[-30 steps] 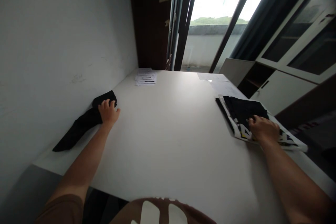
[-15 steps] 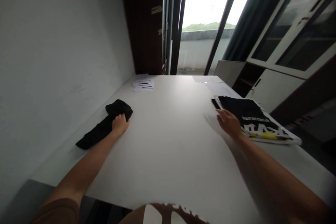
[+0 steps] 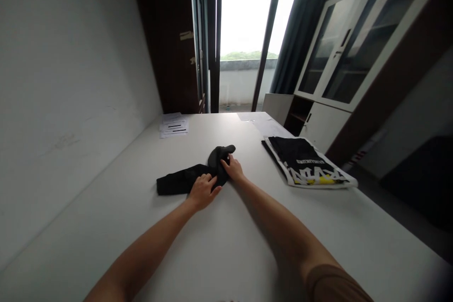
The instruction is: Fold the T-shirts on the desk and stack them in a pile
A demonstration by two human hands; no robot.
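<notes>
A crumpled piece of black cloth [image 3: 182, 180], like a small dark garment, lies in the middle of the white table [image 3: 233, 240]. Its left part is long and flat. The right part is bunched up and rises a little from the tabletop. On the near side of the cloth rests my left hand [image 3: 203, 192], its fingers laid over the fabric and the thumb held apart. My right hand [image 3: 234, 169] grips the bunched right end between thumb and fingers. Both hands are close together. How the cloth is folded underneath cannot be made out.
A stack of folded clothes [image 3: 309, 163], black on top with white and yellow lettering, lies to the right. Printed papers [image 3: 174, 126] sit at the far left, and pale sheets [image 3: 265, 125] at the far right. A wall [image 3: 71, 104] borders the left side.
The black cloth has moved from the left side to the table's middle with my left hand. My right hand has left the folded clothes and taken hold of the cloth. The view has shifted right.
</notes>
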